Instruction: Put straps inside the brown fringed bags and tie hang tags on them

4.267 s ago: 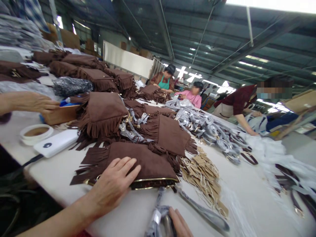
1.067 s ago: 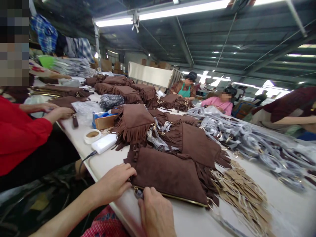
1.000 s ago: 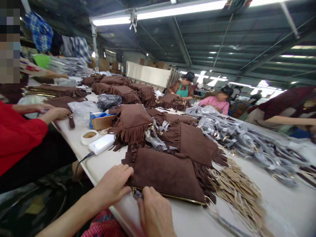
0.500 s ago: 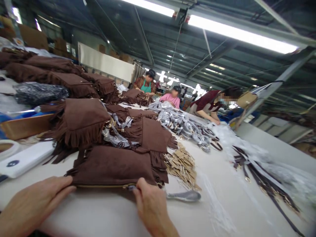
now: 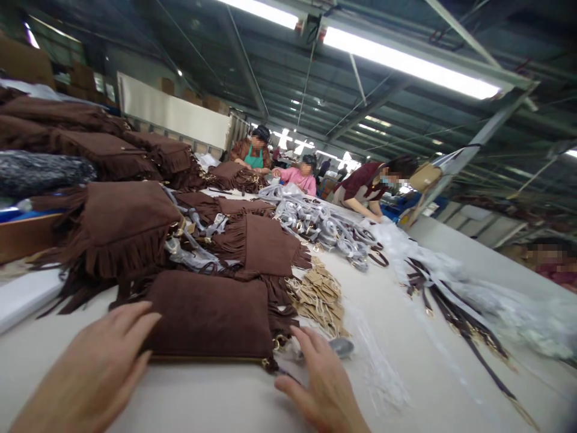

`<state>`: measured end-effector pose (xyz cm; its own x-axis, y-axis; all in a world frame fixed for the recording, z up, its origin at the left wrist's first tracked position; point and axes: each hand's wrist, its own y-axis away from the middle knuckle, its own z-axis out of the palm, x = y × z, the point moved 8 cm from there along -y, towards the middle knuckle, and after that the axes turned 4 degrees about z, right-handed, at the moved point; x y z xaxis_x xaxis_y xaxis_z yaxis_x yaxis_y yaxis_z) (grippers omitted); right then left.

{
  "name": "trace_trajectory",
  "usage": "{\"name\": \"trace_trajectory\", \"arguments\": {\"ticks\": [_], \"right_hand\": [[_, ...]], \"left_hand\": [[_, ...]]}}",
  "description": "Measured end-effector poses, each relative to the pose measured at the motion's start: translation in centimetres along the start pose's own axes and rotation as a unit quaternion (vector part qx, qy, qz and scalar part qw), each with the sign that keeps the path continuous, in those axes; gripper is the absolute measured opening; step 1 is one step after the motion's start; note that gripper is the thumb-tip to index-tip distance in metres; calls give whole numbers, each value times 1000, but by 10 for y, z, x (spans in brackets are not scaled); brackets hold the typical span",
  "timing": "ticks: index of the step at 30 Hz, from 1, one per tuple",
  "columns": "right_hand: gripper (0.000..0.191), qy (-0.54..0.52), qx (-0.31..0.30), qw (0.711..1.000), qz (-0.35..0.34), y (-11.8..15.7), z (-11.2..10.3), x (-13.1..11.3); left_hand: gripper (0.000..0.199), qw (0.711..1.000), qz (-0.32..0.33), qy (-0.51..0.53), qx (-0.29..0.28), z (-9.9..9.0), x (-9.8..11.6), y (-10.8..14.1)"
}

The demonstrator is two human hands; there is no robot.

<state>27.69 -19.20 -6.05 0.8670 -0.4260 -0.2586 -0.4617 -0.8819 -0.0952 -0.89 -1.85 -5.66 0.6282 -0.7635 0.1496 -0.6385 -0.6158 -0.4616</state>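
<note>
A dark brown suede bag (image 5: 210, 316) with fringed sides lies flat before me, its zipper edge (image 5: 207, 359) facing me. My left hand (image 5: 92, 361) is at the bag's left end, fingers apart, with the fingertips over its near left corner. Just off the right end, my right hand (image 5: 324, 382) is open with thumb and fingers spread. Between it and the bag are a gold ring (image 5: 279, 343) at the corner and a plastic-wrapped strap piece (image 5: 341, 347), partly hidden by my fingers.
More fringed bags (image 5: 130, 216) are heaped behind and to the left. Tan tags with strings (image 5: 318, 297) lie right of the bag. Beyond are plastic-wrapped straps (image 5: 322, 222), bare dark straps (image 5: 464, 319) and clear plastic (image 5: 509, 307). Several people work farther back, including one in maroon (image 5: 358, 183).
My right hand has let go of the zipper at the bag's near edge and moved right, opening. My left fingers have loosened from the left corner and spread. The view has turned slightly right.
</note>
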Motion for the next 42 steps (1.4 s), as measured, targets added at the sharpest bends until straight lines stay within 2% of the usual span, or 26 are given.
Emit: {"name": "trace_trajectory", "arguments": {"ticks": [1, 2, 4, 6, 8, 12, 16, 19, 23, 26, 29, 35, 38, 42], "right_hand": [[72, 9, -13, 1000, 1, -2, 2, -2], [75, 19, -31, 999, -1, -4, 6, -4], [65, 40, -62, 997, -9, -6, 11, -8], [49, 66, -74, 995, -5, -7, 13, -11], [34, 91, -83, 992, 4, -7, 15, -13], [23, 92, -86, 992, 21, -6, 21, -13], [23, -29, -70, 997, 1, -8, 17, 1], [25, -127, -59, 990, 2, -15, -2, 32], [23, -83, 9, 995, 55, -34, -40, 89], [26, -59, 33, 995, 79, -50, -49, 110], [23, -45, 61, 992, 99, -66, -41, 109], [11, -49, 96, 988, 110, -84, -16, 97], [17, -99, 92, 985, 104, -89, -21, 107], [23, -216, 70, 968, 105, -98, -40, 124]], "left_hand": [[42, 999, 45, 12, -11, 2, 35, -12], [46, 991, 111, 45, -56, 11, 75, -23], [57, 956, 211, 118, -166, 34, 144, -40], [58, 934, 231, 149, -229, 56, 183, -57], [46, 929, 231, 156, -244, 72, 197, -73], [29, 937, 224, 130, -233, 86, 191, -87], [34, 939, 197, 152, -236, 75, 185, -87], [34, 937, 187, 170, -240, 70, 186, -89], [35, 938, 203, 187, -207, 84, 181, -85], [46, 945, 229, 187, -138, 95, 174, -76], [52, 947, 247, 181, -92, 96, 171, -70], [51, 950, 228, 182, -109, 92, 174, -70], [52, 951, 217, 191, -110, 96, 174, -70], [52, 951, 205, 200, -120, 95, 174, -71]]}}
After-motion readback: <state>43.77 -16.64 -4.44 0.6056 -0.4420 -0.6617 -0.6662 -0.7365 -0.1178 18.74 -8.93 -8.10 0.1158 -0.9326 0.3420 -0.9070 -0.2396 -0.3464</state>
